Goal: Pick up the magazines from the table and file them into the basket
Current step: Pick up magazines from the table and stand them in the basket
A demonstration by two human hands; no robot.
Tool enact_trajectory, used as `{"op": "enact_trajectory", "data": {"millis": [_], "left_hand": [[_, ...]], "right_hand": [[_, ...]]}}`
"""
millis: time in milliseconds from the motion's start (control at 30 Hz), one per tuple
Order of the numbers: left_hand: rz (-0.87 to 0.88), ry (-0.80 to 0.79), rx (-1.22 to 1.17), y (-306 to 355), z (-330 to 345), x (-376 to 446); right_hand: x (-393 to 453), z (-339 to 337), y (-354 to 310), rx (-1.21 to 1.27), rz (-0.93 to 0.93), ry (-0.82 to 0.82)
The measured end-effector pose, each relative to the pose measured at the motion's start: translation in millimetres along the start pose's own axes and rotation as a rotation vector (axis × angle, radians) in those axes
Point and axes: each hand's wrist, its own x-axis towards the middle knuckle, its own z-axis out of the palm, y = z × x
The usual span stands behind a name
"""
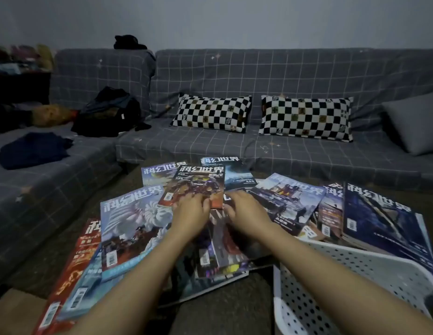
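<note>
Far to the left of the hands, a dark blue folded garment lies on the grey checked sofa, with a black backpack behind it.

On the surface, left of the left hand, a red-covered magazine lies lowest and nearest the edge. A pale magazine with a white swirling figure overlaps it and reaches up to the left forearm.

The left hand rests palm down on the near edge of a magazine with a red and purple armoured figure. Its fingers are bent over that lower edge and touch the cover, though whether they actually grip it cannot be told. Beyond this magazine, two more peek out, one bluish to the left and one dark to the right.

Just beside it, the right hand lies palm down with fingers spread and relaxed on the pile, holding nothing. Under both wrists sits a small stack of dark magazines.

Right of the right hand, a magazine with a city scene fans outward, then a partly covered one, then a deep blue magazine lies farthest right.

Below the right forearm, at the near right, the white perforated basket stands with its rim just under the blue magazine's corner.

Two black-and-white checkered pillows lean against the sofa back beyond the hands, and a grey cushion sits farther right.
</note>
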Motion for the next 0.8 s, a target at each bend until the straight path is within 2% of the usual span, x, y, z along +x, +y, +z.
{"op": "enact_trajectory", "data": {"millis": [100,200,267,433,567,667,800], "left_hand": [[-0.074,0.022,0.076,-23,10,31],[-0.183,-0.033,0.085,-49,22,61],[-0.249,-0.058,0.084,-61,26,77],[-0.424,0.061,0.030,-83,27,110],[-0.600,0.032,-0.226,-86,12,120],[-0.561,0.084,-0.341,-78,4,112],[-0.342,0.272,-0.462,-52,-21,85]], "right_hand": [[35,15,-1,0.063,0.088,-0.065],[66,24,-4,0.139,0.190,-0.190],[83,27,-3,0.144,0.243,-0.217],[120,50,11,0.286,0.439,-0.165],[130,54,18,0.410,0.539,-0.140],[128,49,19,0.514,0.571,-0.156],[116,41,15,0.680,0.566,-0.153]]}}
